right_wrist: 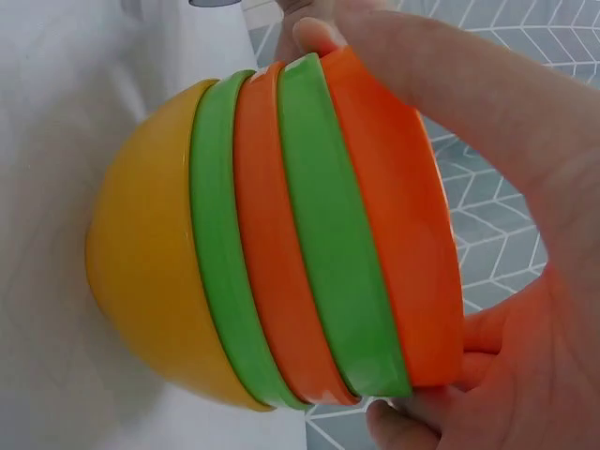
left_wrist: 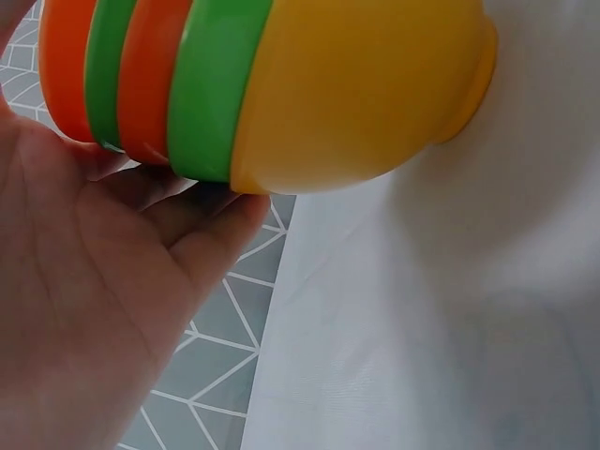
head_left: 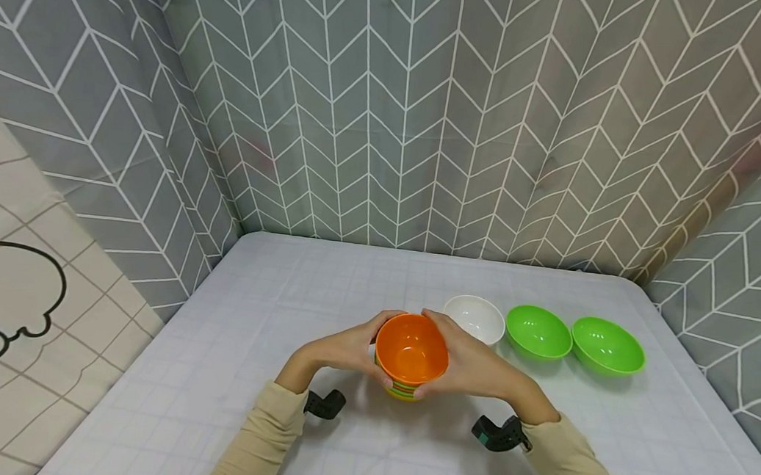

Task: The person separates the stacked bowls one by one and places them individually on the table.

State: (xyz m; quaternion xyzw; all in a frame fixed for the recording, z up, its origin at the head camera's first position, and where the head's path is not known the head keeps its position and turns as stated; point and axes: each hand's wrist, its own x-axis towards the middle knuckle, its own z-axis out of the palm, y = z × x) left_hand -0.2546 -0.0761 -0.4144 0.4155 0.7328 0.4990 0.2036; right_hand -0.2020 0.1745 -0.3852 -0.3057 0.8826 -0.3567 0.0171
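Note:
Between both hands is a stack of nested bowls (head_left: 411,350), with an orange bowl (right_wrist: 403,244) on top. Below it green and orange bowls alternate down to a yellow bowl (left_wrist: 366,84) at the bottom. My left hand (head_left: 353,346) grips the stack from the left, its fingers round the far side and thumb at the near side. From the right, my right hand (head_left: 471,358) holds it near the upper rim, thumb in front. The yellow bowl's foot is close over the white tablecloth (left_wrist: 356,319).
Right of the stack, a white bowl (head_left: 474,318) stands beside two green bowls (head_left: 538,332), (head_left: 607,345), in a row. A grey patterned curtain (head_left: 402,121) hangs behind the table's far edge. Each wrist wears a black camera mount (head_left: 499,433).

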